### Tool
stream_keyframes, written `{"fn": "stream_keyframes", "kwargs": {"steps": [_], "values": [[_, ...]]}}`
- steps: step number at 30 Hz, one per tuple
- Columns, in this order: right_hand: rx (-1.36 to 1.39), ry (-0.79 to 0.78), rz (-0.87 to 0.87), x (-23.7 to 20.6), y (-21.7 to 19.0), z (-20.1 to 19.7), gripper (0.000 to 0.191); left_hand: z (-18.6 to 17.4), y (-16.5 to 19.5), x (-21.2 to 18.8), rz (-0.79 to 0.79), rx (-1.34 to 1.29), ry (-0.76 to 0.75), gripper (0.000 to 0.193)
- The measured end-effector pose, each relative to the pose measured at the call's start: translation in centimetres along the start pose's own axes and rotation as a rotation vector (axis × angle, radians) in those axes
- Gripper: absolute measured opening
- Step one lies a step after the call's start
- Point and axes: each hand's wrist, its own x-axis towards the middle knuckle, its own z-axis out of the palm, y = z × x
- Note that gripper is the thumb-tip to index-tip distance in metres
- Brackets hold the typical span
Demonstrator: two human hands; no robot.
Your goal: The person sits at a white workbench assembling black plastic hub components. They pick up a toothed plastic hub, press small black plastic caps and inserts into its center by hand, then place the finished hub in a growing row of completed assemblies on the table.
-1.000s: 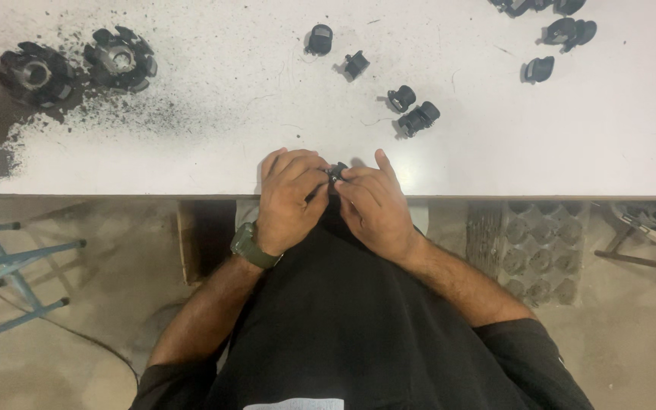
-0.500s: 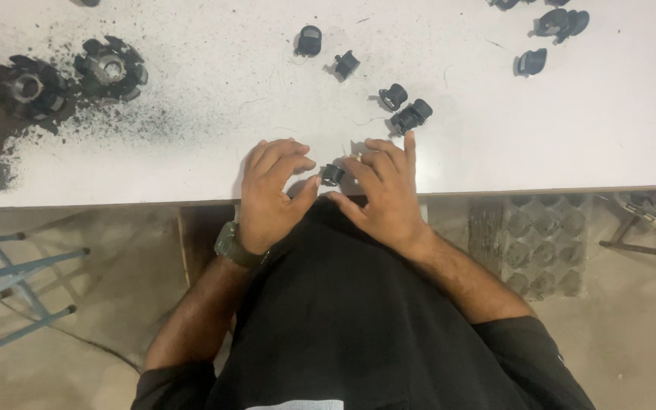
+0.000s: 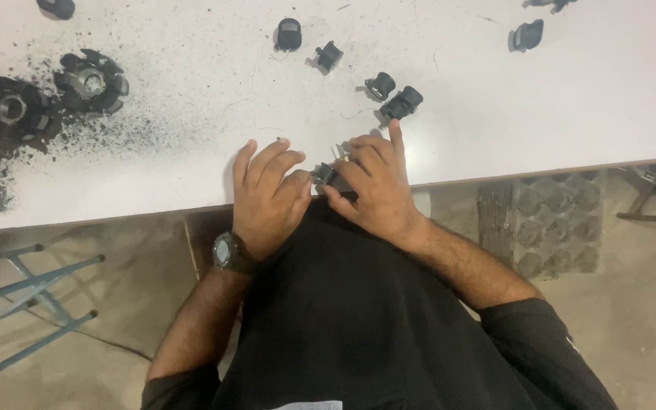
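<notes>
Head view, looking straight down: a person in a black shirt (image 3: 358,319) works at the near edge of a white bench (image 3: 191,99). At far left, two round black toothed parts, one (image 3: 11,108) and the other (image 3: 89,80), sit side by side in a scatter of dark grit (image 3: 62,144) that smears the bench top. Below the bench edge, a blue metal frame (image 3: 24,304) stands on the concrete floor.

At centre, the left hand (image 3: 267,197), a dark wristwatch (image 3: 229,252) on its wrist, rests at the bench edge with fingers spread and lightly curled, its thumb side meeting a small black part (image 3: 325,175). That part lies right at the near edge of the bench, pinched between the two hands. The right hand (image 3: 373,190) closes its thumb and bent fingers on the part from the other side, while its forefinger points straight out across the bench, the tip near a short black cylindrical piece (image 3: 402,102).

Beyond the hands, more small black pieces lie loose and apart: one rounded cap (image 3: 288,34), a blocky piece (image 3: 329,55), and a ring-shaped piece (image 3: 380,85) just beside the cylinder. Farther right, another dark cap (image 3: 528,35) sits alone. Under the bench at right, a grey moulded tray (image 3: 544,224) rests on the floor.
</notes>
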Motion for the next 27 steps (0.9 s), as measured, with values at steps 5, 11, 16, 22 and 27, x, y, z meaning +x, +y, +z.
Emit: {"fn": "stream_keyframes", "kwargs": {"steps": [5,11,16,22,27], "values": [[0.015,-0.024,0.002,0.1,-0.1,-0.2,0.039,0.9,0.3,-0.7,0.144,0.182,0.045,0.01],[-0.01,-0.079,-0.056,0.2,0.3,-0.8,0.04,-0.1,0.0,0.7,0.151,0.042,0.002,0.01],[-0.002,-0.054,-0.061,0.3,0.3,-0.7,0.041,-1.3,0.1,1.7,-0.42,-0.374,-0.231,0.008],[0.027,-0.036,-0.03,0.2,0.4,-0.7,0.04,-0.8,-0.3,1.4,-0.688,-0.83,-0.334,0.01],[0.036,0.051,-0.02,-0.7,0.4,-0.8,0.043,0.5,-0.9,0.9,-0.769,-1.053,-0.337,0.01]]}}
